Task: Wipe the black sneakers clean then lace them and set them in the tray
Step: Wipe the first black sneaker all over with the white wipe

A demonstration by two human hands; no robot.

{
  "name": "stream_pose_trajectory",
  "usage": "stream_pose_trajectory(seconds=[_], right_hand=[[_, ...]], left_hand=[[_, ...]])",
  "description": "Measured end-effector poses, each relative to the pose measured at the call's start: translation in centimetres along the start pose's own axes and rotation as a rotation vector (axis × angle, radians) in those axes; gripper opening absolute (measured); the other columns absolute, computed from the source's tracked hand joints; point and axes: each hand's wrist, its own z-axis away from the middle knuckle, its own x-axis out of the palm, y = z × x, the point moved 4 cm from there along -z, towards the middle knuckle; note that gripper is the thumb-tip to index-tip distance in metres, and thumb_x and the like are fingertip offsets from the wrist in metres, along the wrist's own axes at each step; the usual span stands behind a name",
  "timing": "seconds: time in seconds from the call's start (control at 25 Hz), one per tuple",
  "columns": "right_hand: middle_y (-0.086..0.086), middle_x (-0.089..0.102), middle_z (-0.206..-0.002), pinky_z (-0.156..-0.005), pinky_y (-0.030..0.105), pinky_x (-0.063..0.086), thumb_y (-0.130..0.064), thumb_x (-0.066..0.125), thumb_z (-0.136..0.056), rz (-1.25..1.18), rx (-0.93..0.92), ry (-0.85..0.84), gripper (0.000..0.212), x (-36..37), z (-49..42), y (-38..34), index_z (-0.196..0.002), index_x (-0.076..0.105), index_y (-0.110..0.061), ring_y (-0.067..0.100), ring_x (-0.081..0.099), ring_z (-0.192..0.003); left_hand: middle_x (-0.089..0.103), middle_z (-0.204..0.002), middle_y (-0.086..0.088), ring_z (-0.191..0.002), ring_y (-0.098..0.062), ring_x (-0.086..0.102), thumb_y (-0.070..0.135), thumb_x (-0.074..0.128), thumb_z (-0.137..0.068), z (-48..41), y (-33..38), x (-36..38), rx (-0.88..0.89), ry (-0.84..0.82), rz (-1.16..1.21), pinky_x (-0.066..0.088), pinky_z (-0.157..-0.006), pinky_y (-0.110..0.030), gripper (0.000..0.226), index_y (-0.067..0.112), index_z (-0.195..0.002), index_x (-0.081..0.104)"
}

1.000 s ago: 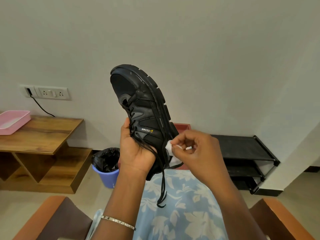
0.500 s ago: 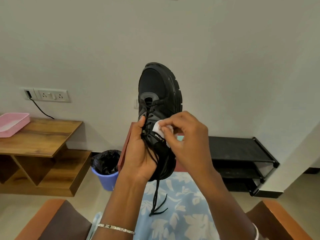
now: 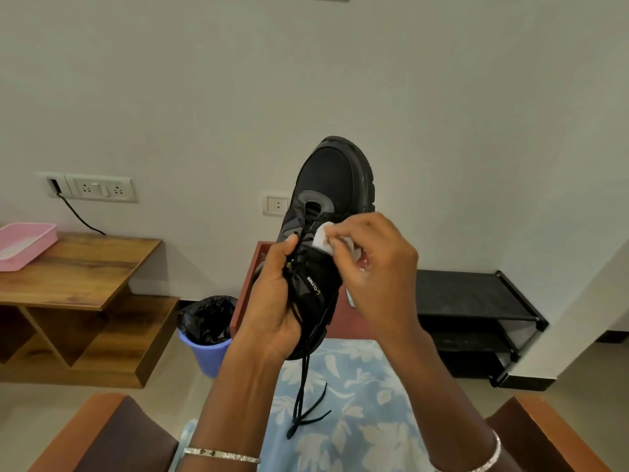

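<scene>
The heel of the sneaker [image 3: 335, 178] was hidden behind the left hand [image 3: 272, 301], and most of the wipe [image 3: 321, 238] was covered by the fingers of the right hand [image 3: 377, 264]. The pink tray [image 3: 41, 247] was cut off by the left edge. The contents of the bin [image 3: 207, 357] were concealed by its black liner.

Wooden shelf unit [image 3: 78, 267] and black rack [image 3: 469, 294] stand against a pale wall [image 3: 204, 80]

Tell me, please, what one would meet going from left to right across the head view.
In order: pink tray → blue bin → left hand → right hand → black shoe rack.
</scene>
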Motion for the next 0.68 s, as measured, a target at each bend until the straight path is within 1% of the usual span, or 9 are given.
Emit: stream_pose_trajectory(seconds=[0.08, 0.12, 0.16, 0.24, 0.36, 0.44, 0.52, 0.6, 0.68], right_hand=[[0.001, 0.069, -0.099, -0.086, 0.018, 0.05, -0.009, 0.074, -0.088, -0.067, -0.024, -0.106, 0.012, 1.0, 2.1, -1.4, -0.099, 0.076, -0.011, 0.014, 0.063, -0.092], [0.002, 0.069, -0.099, -0.088, 0.016, 0.048, -0.008, 0.074, -0.088, -0.084, -0.04, -0.141, 0.012, 1.3, 2.8, -1.8, -0.1, 0.076, -0.01, 0.014, 0.063, -0.093], [0.002, 0.069, -0.098, -0.088, 0.015, 0.047, -0.008, 0.074, -0.088, -0.084, -0.055, -0.153, 0.012, 1.4, 2.9, -1.8, -0.1, 0.076, -0.009, 0.014, 0.062, -0.092], [0.004, 0.068, -0.097, -0.083, 0.016, 0.047, -0.006, 0.074, -0.087, -0.006, -0.072, -0.088, 0.012, 0.7, 1.8, -1.0, -0.099, 0.076, -0.008, 0.015, 0.061, -0.091], [0.005, 0.068, -0.096, -0.076, 0.018, 0.047, -0.002, 0.073, -0.087, 0.085, -0.047, 0.097, 0.012, -0.9, -0.1, 0.5, -0.097, 0.075, -0.008, 0.016, 0.06, -0.088], [0.004, 0.068, -0.097, -0.076, 0.02, 0.049, -0.002, 0.072, -0.088, 0.056, -0.023, 0.085, 0.012, -0.6, 0.4, 0.3, -0.098, 0.075, -0.008, 0.016, 0.06, -0.089], [0.004, 0.068, -0.098, -0.079, 0.022, 0.05, -0.005, 0.071, -0.088, 0.041, -0.062, -0.008, 0.014, 0.6, 2.0, -0.6, -0.1, 0.076, -0.008, 0.016, 0.06, -0.091], [0.005, 0.069, -0.1, -0.081, 0.023, 0.051, -0.006, 0.07, -0.088, 0.029, -0.094, -0.072, 0.015, 1.0, 3.3, -0.9, -0.102, 0.076, -0.008, 0.017, 0.061, -0.092], [0.005, 0.069, -0.099, -0.081, 0.021, 0.049, -0.006, 0.071, -0.088, 0.056, -0.093, -0.032, 0.014, 0.2, 2.6, 0.0, -0.101, 0.075, -0.008, 0.017, 0.06, -0.092]], left_hand=[[0.073, -0.104, -0.017, -0.094, -0.027, 0.071, 0.037, 0.063, -0.089, 0.0, 0.1, -0.3, 0.004, 0.03, -0.016, 0.05, -0.102, -0.039, 0.036, 0.006, -0.1, 0.079], [0.073, -0.103, -0.017, -0.092, -0.026, 0.072, 0.036, 0.064, -0.087, 0.1, 0.1, -0.4, 0.001, 0.038, -0.024, 0.053, -0.097, -0.037, 0.036, 0.005, -0.099, 0.079], [0.073, -0.102, -0.017, -0.091, -0.026, 0.072, 0.035, 0.065, -0.088, 0.2, 0.1, -0.5, -0.006, 0.041, -0.028, 0.054, -0.095, -0.036, 0.037, 0.003, -0.1, 0.078], [0.073, -0.101, -0.018, -0.091, -0.028, 0.071, 0.036, 0.064, -0.09, 0.2, 0.0, -0.3, -0.01, 0.053, -0.064, 0.05, -0.099, -0.039, 0.037, 0.004, -0.103, 0.076], [0.074, -0.105, -0.019, -0.092, -0.031, 0.072, 0.039, 0.063, -0.09, 0.2, 0.1, -0.2, 0.021, 0.085, -0.19, 0.05, -0.098, -0.045, 0.037, 0.009, -0.109, 0.074], [0.074, -0.103, -0.019, -0.089, -0.031, 0.073, 0.038, 0.063, -0.09, 0.2, 0.2, -0.3, 0.008, 0.085, -0.186, 0.053, -0.093, -0.044, 0.037, 0.008, -0.108, 0.074], [0.074, -0.099, -0.017, -0.086, -0.029, 0.073, 0.037, 0.063, -0.09, 0.1, 0.1, -0.6, -0.041, 0.062, -0.131, 0.053, -0.089, -0.041, 0.037, 0.005, -0.105, 0.074], [0.072, -0.101, -0.017, -0.089, -0.028, 0.07, 0.037, 0.064, -0.089, 0.1, 0.1, -1.0, -0.069, 0.054, -0.092, 0.05, -0.095, -0.041, 0.038, 0.004, -0.106, 0.074], [0.072, -0.108, -0.018, -0.092, -0.03, 0.07, 0.037, 0.064, -0.089, -0.4, 0.3, -1.3, -0.049, 0.055, -0.099, 0.047, -0.101, -0.044, 0.038, 0.005, -0.107, 0.076]])
